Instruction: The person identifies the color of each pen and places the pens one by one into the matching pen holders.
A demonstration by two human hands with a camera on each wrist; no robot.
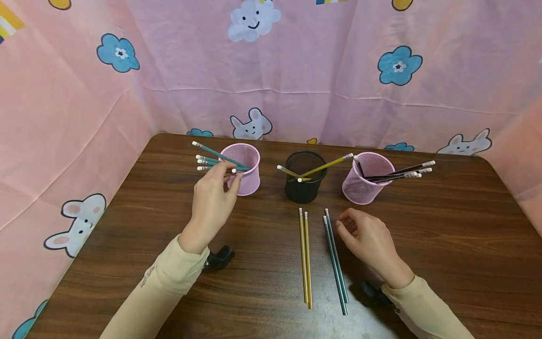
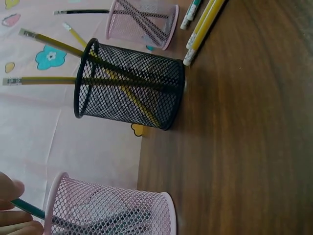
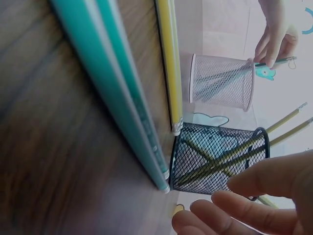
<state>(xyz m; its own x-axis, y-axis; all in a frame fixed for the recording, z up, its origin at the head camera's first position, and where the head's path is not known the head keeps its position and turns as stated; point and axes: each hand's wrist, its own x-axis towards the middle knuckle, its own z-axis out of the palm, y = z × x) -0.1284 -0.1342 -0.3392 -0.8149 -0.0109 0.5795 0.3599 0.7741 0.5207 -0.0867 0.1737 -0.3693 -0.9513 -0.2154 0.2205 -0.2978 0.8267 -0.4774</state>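
Note:
My left hand (image 1: 213, 200) pinches a teal pencil (image 2: 28, 208) between thumb and fingers at the rim of the left pink mesh cup (image 1: 249, 181). The pencil's lower end goes down into that cup, where several teal pencils (image 1: 207, 159) lean with white erasers up. Loosely bent and holding nothing, my right hand (image 1: 372, 240) hovers over the table beside two teal pencils (image 1: 336, 263). In the right wrist view, its fingers (image 3: 259, 178) overlap the black mesh cup (image 3: 210, 142).
Yellow pencils (image 1: 326, 165) lean in the black cup at the middle. Another pink mesh cup (image 1: 360, 190), on the right, holds several black pencils (image 1: 398, 173). Two yellow pencils (image 1: 306, 263) lie on the brown table (image 1: 262, 282). A pink printed cloth (image 1: 296, 61) hangs behind.

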